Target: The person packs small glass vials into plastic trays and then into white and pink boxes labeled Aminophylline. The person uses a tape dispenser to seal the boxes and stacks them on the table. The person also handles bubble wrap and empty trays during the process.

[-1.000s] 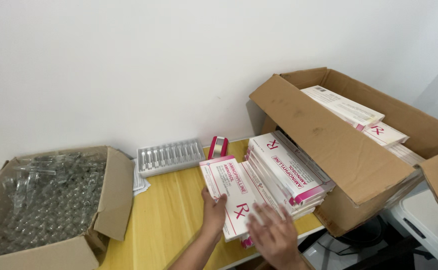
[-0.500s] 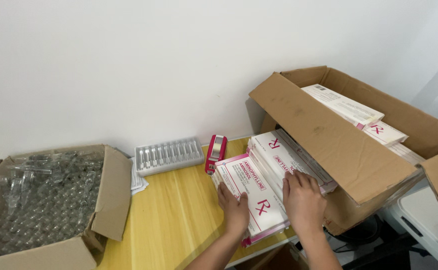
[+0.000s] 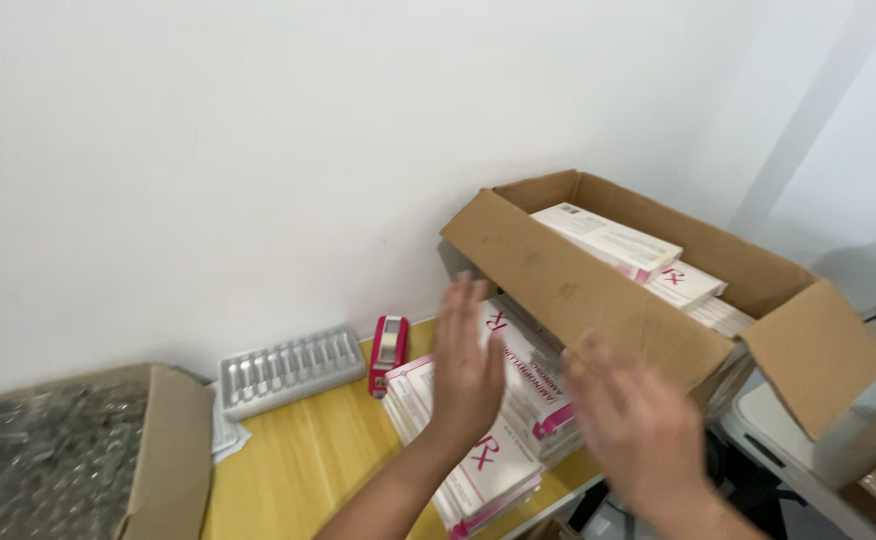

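My left hand [image 3: 466, 372] is raised over a stack of flat white and pink cartons [image 3: 518, 400] on the yellow table [image 3: 298, 470], fingers spread, holding nothing. My right hand [image 3: 633, 425] hovers blurred to the right of it, open and also empty, in front of the flap of a large cardboard box [image 3: 598, 290]. Both hands are lifted off the cartons. More white and pink cartons [image 3: 623, 245] lie inside that box.
A red tape dispenser [image 3: 389, 352] and a clear plastic tray of vials [image 3: 291, 368] sit by the wall. A cardboard box of glass vials [image 3: 68, 460] stands at the left. Another box flap [image 3: 818, 355] hangs at the right.
Both hands rested on the carton stack before; now they have lifted off it and spread open in the air. The view has tilted upward.
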